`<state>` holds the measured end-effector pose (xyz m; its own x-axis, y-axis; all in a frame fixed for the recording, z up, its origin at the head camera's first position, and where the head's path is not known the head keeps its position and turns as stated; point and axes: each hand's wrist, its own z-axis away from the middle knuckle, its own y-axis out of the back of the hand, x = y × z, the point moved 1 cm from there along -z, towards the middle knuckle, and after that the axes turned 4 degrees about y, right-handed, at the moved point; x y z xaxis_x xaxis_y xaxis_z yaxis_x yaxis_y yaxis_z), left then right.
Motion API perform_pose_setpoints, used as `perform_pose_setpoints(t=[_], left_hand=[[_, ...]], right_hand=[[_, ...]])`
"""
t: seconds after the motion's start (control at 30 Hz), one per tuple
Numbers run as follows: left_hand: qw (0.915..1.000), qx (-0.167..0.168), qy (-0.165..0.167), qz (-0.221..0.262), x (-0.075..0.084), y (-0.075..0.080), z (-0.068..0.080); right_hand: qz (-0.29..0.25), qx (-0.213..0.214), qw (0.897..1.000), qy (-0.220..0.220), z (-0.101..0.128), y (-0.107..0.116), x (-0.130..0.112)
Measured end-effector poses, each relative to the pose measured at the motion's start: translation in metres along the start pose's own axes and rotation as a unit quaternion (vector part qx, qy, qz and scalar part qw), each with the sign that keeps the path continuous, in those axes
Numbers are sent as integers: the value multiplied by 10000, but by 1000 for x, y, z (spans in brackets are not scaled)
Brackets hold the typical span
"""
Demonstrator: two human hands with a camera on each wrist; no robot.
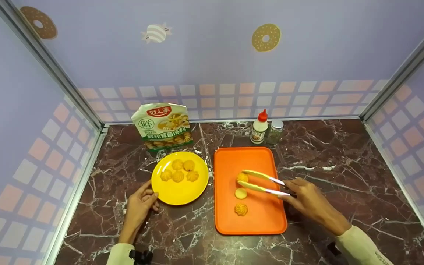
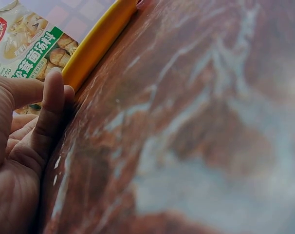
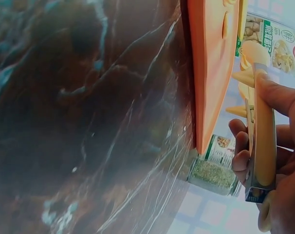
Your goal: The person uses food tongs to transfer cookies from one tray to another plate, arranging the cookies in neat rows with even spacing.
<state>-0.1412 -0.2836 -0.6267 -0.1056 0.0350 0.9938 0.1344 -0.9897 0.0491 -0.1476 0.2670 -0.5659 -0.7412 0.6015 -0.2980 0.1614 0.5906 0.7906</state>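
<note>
Right hand [image 1: 306, 198] at lower right, fingers curled around yellow tongs [image 1: 261, 183], tips clasping a cookie [image 1: 242, 177] on the orange tray [image 1: 256, 217] mid-frame. Left hand [image 1: 140, 206] at lower left on the marble counter [image 1: 344, 154], relaxed fingers touching the rim of the yellow plate [image 1: 179, 193].

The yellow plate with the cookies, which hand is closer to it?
Left. The left hand rests at the yellow plate rim; the right hand holds tongs over the orange tray, farther away.
</note>
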Motion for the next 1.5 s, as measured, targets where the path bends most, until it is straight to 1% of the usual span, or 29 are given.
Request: perform_pose_setpoints(t=[0.17,0.3,0.47,0.67,0.83,1.07,1.27,1.5], left_hand=[[10000,-2,23,-58,1,1,0],[10000,-8,4,49,3,0,0],[10000,-12,-78,35,3,0,-1],[10000,20,-47,-2,4,-1,-1],[10000,-3,-62,57,4,-1,-1],[10000,-7,-43,-6,4,0,0],[10000,25,9,51,3,0,2],[9999,41,-8,117,2,-1,1]], right_hand=[[-143,25,9999,87,-8,-7,-3],[-155,37,9997,175,-15,-13,-4],[-68,-76,9998,159,-23,-19,-6],[-109,-194,9996,157,-35,-26,-8],[-115,-205,9995,221,-43,-31,-10],[-80,-225,9995,212,-53,-38,-13],[-186,-325,9990,243,-62,-42,-18],[-259,-314,9987,293,-71,-50,-24]])
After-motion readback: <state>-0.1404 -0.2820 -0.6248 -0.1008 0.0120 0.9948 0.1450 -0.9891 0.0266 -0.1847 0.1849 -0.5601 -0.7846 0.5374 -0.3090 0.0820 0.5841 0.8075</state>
